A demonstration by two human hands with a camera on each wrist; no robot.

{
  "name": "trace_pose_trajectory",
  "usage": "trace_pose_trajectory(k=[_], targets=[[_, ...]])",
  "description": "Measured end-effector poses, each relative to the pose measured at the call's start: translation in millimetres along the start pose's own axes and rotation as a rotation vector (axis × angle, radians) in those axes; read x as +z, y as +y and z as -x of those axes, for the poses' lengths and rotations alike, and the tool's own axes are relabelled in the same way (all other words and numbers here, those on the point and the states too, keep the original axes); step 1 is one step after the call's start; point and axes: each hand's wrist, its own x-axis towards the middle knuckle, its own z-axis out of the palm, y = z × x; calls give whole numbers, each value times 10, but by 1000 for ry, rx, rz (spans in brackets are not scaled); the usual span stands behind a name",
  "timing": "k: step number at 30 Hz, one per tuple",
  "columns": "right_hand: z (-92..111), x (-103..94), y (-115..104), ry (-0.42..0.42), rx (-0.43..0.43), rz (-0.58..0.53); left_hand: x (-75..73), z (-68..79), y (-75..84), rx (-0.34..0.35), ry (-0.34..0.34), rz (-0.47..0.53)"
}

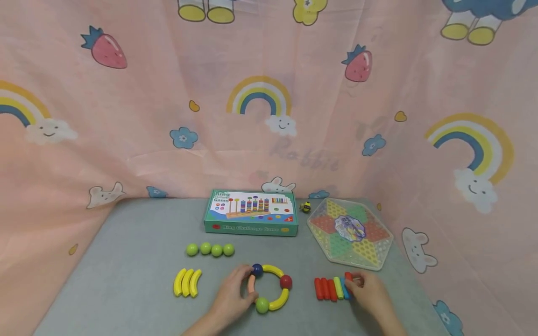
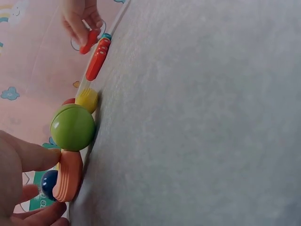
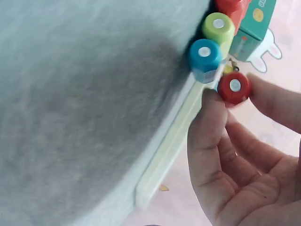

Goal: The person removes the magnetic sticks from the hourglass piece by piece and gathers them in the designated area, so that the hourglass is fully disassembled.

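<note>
My left hand (image 1: 232, 293) spans the orange curved block (image 2: 70, 176) on the left of a ring of pieces, thumb and fingers at its two ends. A blue ball (image 1: 257, 269), a red ball (image 1: 286, 282), a green ball (image 1: 262, 305) and yellow curved blocks (image 1: 279, 299) make up the rest of that ring. Between thumb and finger, my right hand (image 1: 370, 291) pinches a red stick (image 3: 234, 88), raised beside a blue stick (image 3: 205, 57). Left of the blue stick lie a yellow-green stick (image 1: 338, 288) and several red sticks (image 1: 325, 289) in a row.
Several green balls (image 1: 216, 250) line up at left, above three yellow curved blocks (image 1: 186, 283). A green game box (image 1: 251, 229) stands at the back beside a small bee figure (image 1: 306, 206). The Chinese checkers board (image 1: 349, 259) lies behind the sticks; a patterned curtain (image 1: 260, 154) surrounds the table.
</note>
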Motion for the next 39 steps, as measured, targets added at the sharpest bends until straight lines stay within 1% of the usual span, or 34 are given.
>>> trace_pose_trajectory(k=[3, 10, 16, 19, 21, 23, 25, 27, 29, 31, 33, 35, 37, 39], targets=[[-4, -1, 43, -31, 15, 23, -4, -4, 6, 22, -21, -24], [-5, 2, 90, -42, 2, 57, -7, 24, 19, 0, -38, -31], [-12, 1, 93, -75, 62, 65, -4, 46, 6, -23, -65, -38], [17, -23, 65, -63, 65, 77, -5, 40, 14, -30, -81, -36], [50, -26, 6, -25, 41, 91, -4, 41, 23, -35, -88, -41], [111, -12, -97, 26, -22, 90, -1, 48, 32, -42, -89, -56], [170, 37, -243, 58, -82, 66, 1, 59, 45, -40, -78, -93], [220, 111, -417, 63, -145, 43, 5, 62, 58, -43, -72, -158], [247, 204, -581, 25, -190, -2, 7, 61, 73, -34, -71, -255], [246, 310, -715, -22, -232, -26, 4, 51, 86, -14, -84, -355], [235, 411, -829, -79, -261, -44, -3, 40, 88, 14, -90, -424], [216, 505, -910, -131, -280, -52, -12, 35, 80, 38, -85, -446], [193, 581, -972, -183, -287, -53, -24, 34, 61, 43, -73, -430], [171, 639, -1000, -217, -291, -53, -27, 38, 37, 45, -55, -406]])
